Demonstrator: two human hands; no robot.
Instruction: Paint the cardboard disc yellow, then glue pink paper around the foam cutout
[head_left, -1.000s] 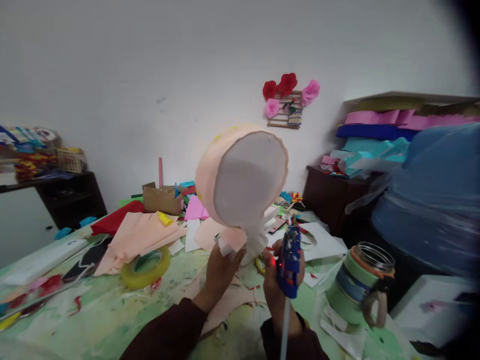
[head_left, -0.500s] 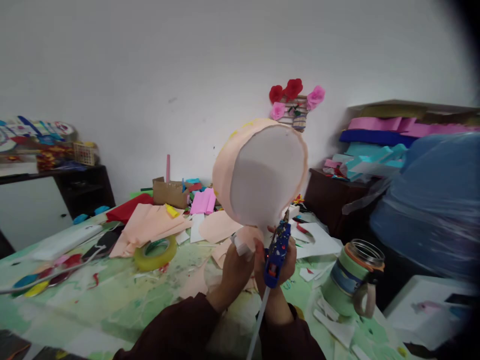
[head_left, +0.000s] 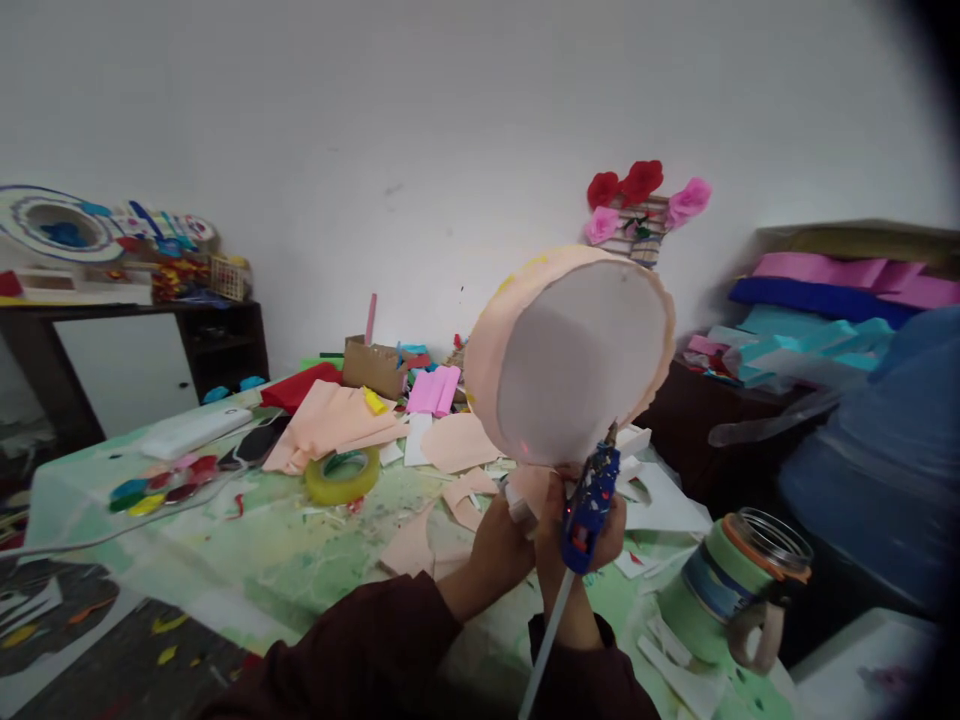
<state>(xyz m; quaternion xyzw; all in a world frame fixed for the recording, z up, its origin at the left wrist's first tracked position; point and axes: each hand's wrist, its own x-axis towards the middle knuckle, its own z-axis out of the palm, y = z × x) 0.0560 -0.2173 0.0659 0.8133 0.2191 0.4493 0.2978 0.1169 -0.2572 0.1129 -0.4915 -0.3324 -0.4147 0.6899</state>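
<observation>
My left hand [head_left: 501, 545] grips the lower stem of a round foam craft piece [head_left: 571, 358], white-faced with a peach paper rim, and holds it upright above the table. In my right hand [head_left: 592, 535] is a blue glue gun [head_left: 591, 497] with a white glue stick out of its back. Its nozzle points up at the lower edge of the disc, where the peach paper meets the stem. Both hands are closed and close together.
A green-patterned table [head_left: 247, 560] carries peach paper sheets [head_left: 330, 428], a yellow tape roll [head_left: 343, 476], pink paper [head_left: 435, 390], a cardboard box [head_left: 373, 367] and scraps. A green jar mug [head_left: 731, 590] stands at the right. Paper flowers [head_left: 645, 200] hang on the wall. Stacked coloured sheets [head_left: 832, 290] lie far right.
The view has swung left, showing more of the left shelf. The glue gun has risen from beside the stem until its nozzle meets the disc's lower edge.
</observation>
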